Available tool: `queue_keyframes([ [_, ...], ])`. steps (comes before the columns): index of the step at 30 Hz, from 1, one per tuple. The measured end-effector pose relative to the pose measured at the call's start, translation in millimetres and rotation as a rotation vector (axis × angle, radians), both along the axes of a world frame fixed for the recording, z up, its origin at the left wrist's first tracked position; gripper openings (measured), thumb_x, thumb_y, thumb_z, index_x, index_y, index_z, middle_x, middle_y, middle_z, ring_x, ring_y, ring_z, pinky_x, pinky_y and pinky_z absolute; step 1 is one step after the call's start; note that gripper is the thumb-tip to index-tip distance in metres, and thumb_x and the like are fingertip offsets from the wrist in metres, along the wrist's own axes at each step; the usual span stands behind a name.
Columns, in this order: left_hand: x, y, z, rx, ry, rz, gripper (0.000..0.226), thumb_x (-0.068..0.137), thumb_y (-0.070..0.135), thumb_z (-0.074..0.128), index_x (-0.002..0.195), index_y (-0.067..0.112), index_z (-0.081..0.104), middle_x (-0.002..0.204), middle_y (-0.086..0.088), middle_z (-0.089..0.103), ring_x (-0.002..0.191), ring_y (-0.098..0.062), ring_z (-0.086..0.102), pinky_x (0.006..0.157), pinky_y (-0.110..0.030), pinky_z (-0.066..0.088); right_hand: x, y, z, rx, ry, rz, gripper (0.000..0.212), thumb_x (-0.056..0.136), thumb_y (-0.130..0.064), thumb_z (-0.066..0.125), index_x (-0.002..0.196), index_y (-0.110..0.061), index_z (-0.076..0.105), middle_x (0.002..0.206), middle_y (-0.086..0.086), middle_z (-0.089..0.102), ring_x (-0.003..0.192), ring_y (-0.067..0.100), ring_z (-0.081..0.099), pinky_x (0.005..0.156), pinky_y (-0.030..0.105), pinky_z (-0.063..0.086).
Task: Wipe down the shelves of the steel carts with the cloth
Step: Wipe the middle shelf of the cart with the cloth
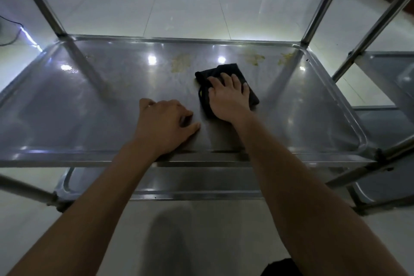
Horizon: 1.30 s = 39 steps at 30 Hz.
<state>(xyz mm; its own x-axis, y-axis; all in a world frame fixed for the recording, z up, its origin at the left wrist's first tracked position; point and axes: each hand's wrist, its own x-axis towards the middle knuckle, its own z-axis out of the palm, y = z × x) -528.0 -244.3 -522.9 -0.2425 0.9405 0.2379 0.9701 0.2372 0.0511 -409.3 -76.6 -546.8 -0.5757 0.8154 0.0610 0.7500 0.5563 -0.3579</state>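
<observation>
Head view: a folded black cloth point(226, 84) is pressed flat on the middle shelf point(89, 101) of a steel cart point(313, 15) by the right hand point(228, 98), its fingers spread straight over the fabric. The left hand point(165, 123) is rested just beside it on the shelf's near part, fingers loosely curled, nothing held. Yellowish stains point(180, 63) are seen beyond the cloth, toward the far rim.

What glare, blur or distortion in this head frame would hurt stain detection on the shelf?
Head view: round light reflections on the shelf sit near the yellowish stains; wide-angle bending curves the cart posts; soft focus overall; black cloth under the right hand shows little detail.
</observation>
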Motion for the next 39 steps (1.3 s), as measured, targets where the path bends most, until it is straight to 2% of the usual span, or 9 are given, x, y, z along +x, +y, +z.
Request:
queue_keyframes([
  [2,-1.9,-4.4,-3.4,0.024,-0.026,-0.014,0.049,0.088,0.07,0.043,0.108,0.036,0.072,0.107,0.012,0.069,0.09,-0.013,0.062,0.085,-0.038,0.027,-25.8,-9.1,-1.1,-0.007,0.001,0.089,0.05,0.101,-0.046,0.025,0.15,-0.039,0.03,0.165,0.002,0.017,0.153,0.028,0.004,0.12,0.056,-0.003],
  [5,-2.8,-7.7,-6.9,0.062,-0.055,-0.025,0.04,0.09,0.065,0.047,0.104,0.037,0.072,0.105,0.013,0.067,0.087,-0.012,0.061,0.079,-0.035,0.025,-50.8,-13.9,1.6,-0.041,0.017,0.193,0.048,0.102,-0.046,0.025,0.149,-0.041,0.033,0.165,-0.002,0.018,0.153,0.025,0.005,0.12,0.054,-0.002],
  [12,4.4,-0.6,-2.4,0.047,0.005,0.01,0.038,0.09,0.063,0.051,0.105,0.036,0.073,0.104,0.01,0.066,0.091,-0.016,0.061,0.078,-0.036,0.02,-39.5,-3.4,4.3,-0.058,0.032,0.246,0.047,0.102,-0.046,0.025,0.148,-0.042,0.035,0.165,-0.004,0.02,0.153,0.021,0.007,0.12,0.05,0.0],
  [18,13.8,21.8,13.0,-0.077,0.075,0.106,0.044,0.092,0.058,0.047,0.068,0.025,0.064,0.073,0.006,0.052,0.072,-0.018,0.054,0.083,-0.043,0.029,5.8,22.2,5.9,-0.039,0.009,0.146,0.048,0.103,-0.047,0.024,0.149,-0.042,0.032,0.165,-0.005,0.018,0.154,0.021,0.007,0.121,0.05,0.0],
  [20,19.5,37.9,20.6,-0.079,0.09,0.098,0.037,0.091,0.053,0.052,0.072,0.023,0.061,0.075,0.005,0.052,0.076,-0.02,0.054,0.091,-0.047,0.033,28.6,33.3,7.1,-0.045,0.002,0.093,0.048,0.103,-0.048,0.024,0.15,-0.042,0.031,0.165,-0.006,0.018,0.154,0.021,0.007,0.121,0.05,0.0],
  [22,30.3,56.7,24.3,-0.06,0.074,0.033,0.025,0.09,0.043,0.056,0.091,0.022,0.069,0.091,0.0,0.06,0.091,-0.024,0.06,0.093,-0.047,0.034,50.9,40.8,7.5,-0.042,0.006,0.033,0.047,0.103,-0.048,0.024,0.15,-0.043,0.031,0.165,-0.007,0.018,0.153,0.02,0.007,0.121,0.049,0.001],
  [24,40.9,75.3,25.4,-0.068,0.054,-0.01,0.026,0.091,0.035,0.056,0.109,0.023,0.071,0.107,-0.002,0.064,0.1,-0.025,0.06,0.095,-0.047,0.034,71.3,47.5,9.1,-0.044,0.007,-0.007,0.047,0.104,-0.047,0.024,0.15,-0.043,0.031,0.165,-0.007,0.018,0.153,0.02,0.007,0.122,0.048,0.001],
  [29,45.6,94.2,18.3,-0.1,0.05,-0.02,0.021,0.087,0.026,0.055,0.098,0.022,0.073,0.09,0.002,0.058,0.075,-0.019,0.051,0.092,-0.043,0.034,121.7,73.7,14.5,-0.034,-0.015,-0.113,0.047,0.105,-0.045,0.023,0.151,-0.041,0.031,0.165,-0.005,0.018,0.153,0.021,0.008,0.122,0.05,0.002],
  [39,43.8,96.2,12.5,-0.013,0.013,-0.019,0.026,0.09,0.035,0.051,0.094,0.028,0.076,0.096,0.005,0.069,0.076,-0.017,0.06,0.084,-0.037,0.037,191.5,120.0,14.8,0.009,-0.089,-0.371,0.051,0.102,-0.043,0.022,0.152,-0.035,0.03,0.165,0.002,0.018,0.153,0.027,0.009,0.122,0.056,0.003],
])
